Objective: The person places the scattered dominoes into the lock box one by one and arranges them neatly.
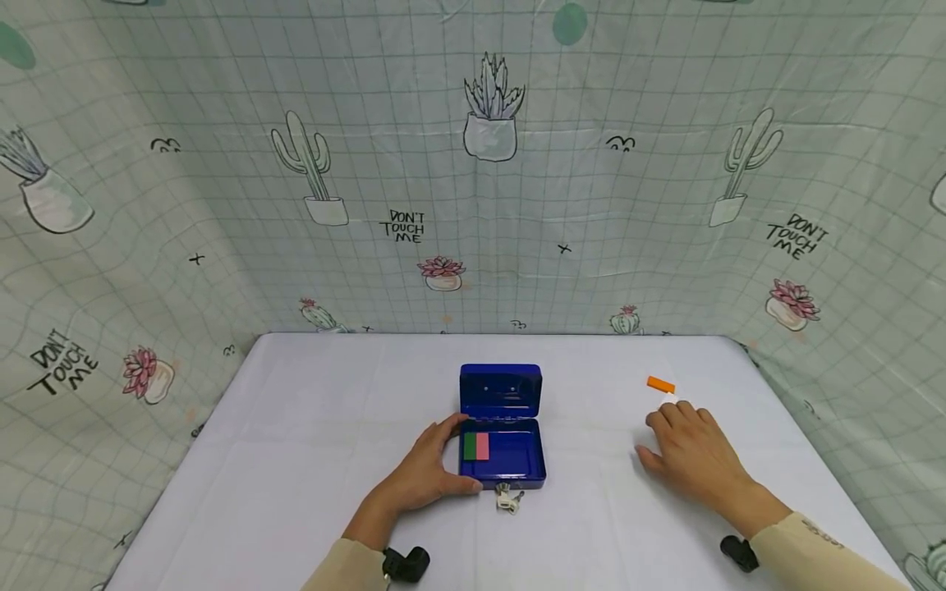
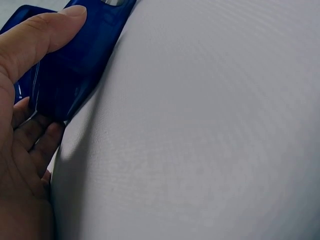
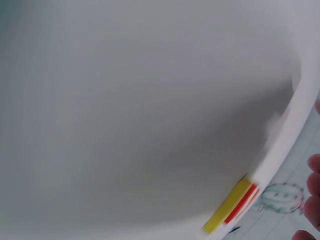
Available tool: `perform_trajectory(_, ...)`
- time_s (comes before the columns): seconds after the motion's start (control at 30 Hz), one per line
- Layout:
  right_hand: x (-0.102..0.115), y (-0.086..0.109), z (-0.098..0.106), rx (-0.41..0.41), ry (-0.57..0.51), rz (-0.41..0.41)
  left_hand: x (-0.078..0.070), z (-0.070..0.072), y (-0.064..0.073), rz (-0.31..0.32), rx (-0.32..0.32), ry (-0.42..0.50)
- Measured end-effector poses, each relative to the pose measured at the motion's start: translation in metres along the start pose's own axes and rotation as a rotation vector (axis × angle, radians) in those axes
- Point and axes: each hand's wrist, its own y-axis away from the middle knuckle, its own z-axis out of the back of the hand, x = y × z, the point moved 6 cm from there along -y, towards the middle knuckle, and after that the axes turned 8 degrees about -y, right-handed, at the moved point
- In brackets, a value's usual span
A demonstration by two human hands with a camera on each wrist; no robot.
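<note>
An open blue cash box (image 1: 521, 460) stands on the table, its lid (image 1: 500, 391) tipped up at the back. Inside, at the left, a green block (image 1: 470, 446) and a pink block (image 1: 483, 446) lie side by side. My left hand (image 1: 423, 472) grips the box's left side, thumb at the front corner and fingers toward the back. To the right, my right hand (image 1: 687, 451) hovers with loosely bent fingers near an orange block (image 1: 661, 384) and a white piece (image 1: 668, 399). The right wrist view shows a yellow block (image 3: 227, 205) and a red block (image 3: 241, 204) there, hidden from the head view.
Small keys (image 1: 508, 499) hang from the lock at the box's front. A white cloth covers the table (image 1: 332, 410). Behind and at both sides hangs a grid-patterned curtain (image 1: 369, 131) with cactus drawings.
</note>
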Motion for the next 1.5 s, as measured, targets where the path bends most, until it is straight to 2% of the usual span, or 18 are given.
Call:
perform_trajectory(0.2,-0.028,0.022,0.006,0.028,0.033,-0.069,-0.001,-0.001,0.000,-0.001,-0.003,-0.009)
perform_trajectory(0.4,-0.043,0.035,0.004,0.095,0.090,-0.116,-0.002,-0.002,0.000,0.009,0.000,-0.015)
perform_trajectory(0.63,-0.052,0.044,0.000,0.150,0.108,-0.179,-0.002,-0.003,0.000,0.001,-0.003,-0.011)
perform_trajectory(1.03,-0.059,0.050,-0.005,0.198,0.103,-0.223,-0.002,-0.002,0.001,-0.004,-0.006,0.001)
perform_trajectory(1.13,-0.057,0.048,-0.007,0.204,0.068,-0.210,-0.002,-0.002,0.001,-0.008,-0.006,-0.002)
perform_trajectory(1.37,-0.044,0.041,-0.011,0.243,-0.021,-0.096,-0.001,-0.002,0.001,-0.006,-0.007,0.000)
perform_trajectory(1.5,-0.044,0.040,-0.012,0.258,-0.036,-0.094,-0.001,-0.002,0.001,-0.002,-0.006,0.001)
